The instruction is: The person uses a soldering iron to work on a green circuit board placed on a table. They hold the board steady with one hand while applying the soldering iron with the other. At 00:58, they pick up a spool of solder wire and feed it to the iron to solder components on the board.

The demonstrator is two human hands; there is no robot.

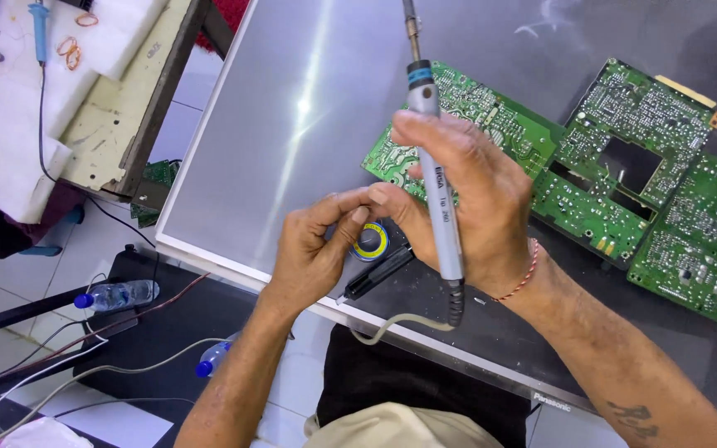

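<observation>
- The right hand (466,207) is clenched around a grey soldering iron (435,166), its long axis running near to far, tip pointing far.
- The left hand (313,249) pinches its fingertips together against the right hand's; what it grips is too small to tell.
- A solder spool (373,241) lies on the counter (292,124) just beneath both hands, left of the green circuit boards (624,166).

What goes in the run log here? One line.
right hand: holds soldering iron | left hand: fingertips at solder spool | circuit boards beside
</observation>
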